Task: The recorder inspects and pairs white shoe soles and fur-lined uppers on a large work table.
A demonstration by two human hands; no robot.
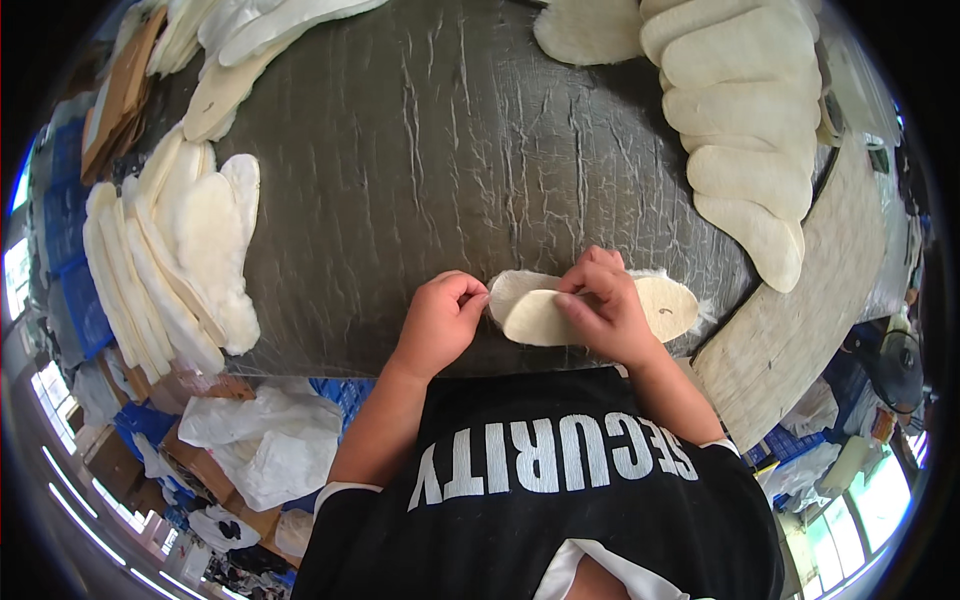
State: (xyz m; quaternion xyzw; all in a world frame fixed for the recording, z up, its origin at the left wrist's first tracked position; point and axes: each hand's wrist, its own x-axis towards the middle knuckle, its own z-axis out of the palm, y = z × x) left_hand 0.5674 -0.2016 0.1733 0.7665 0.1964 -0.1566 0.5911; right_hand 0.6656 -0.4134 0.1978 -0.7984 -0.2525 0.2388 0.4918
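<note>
White block lettering [497, 462] (upside down from here) across the black shirt [480, 545].

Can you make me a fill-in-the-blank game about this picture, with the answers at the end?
1. The right hand grips a cream insole between its fingers and its ____.
2. The person's shirt is mostly ____ with white letters.
3. A long row of overlapping insoles runs along the ____ side of the work surface.

Missing words: thumb; black; right
</note>
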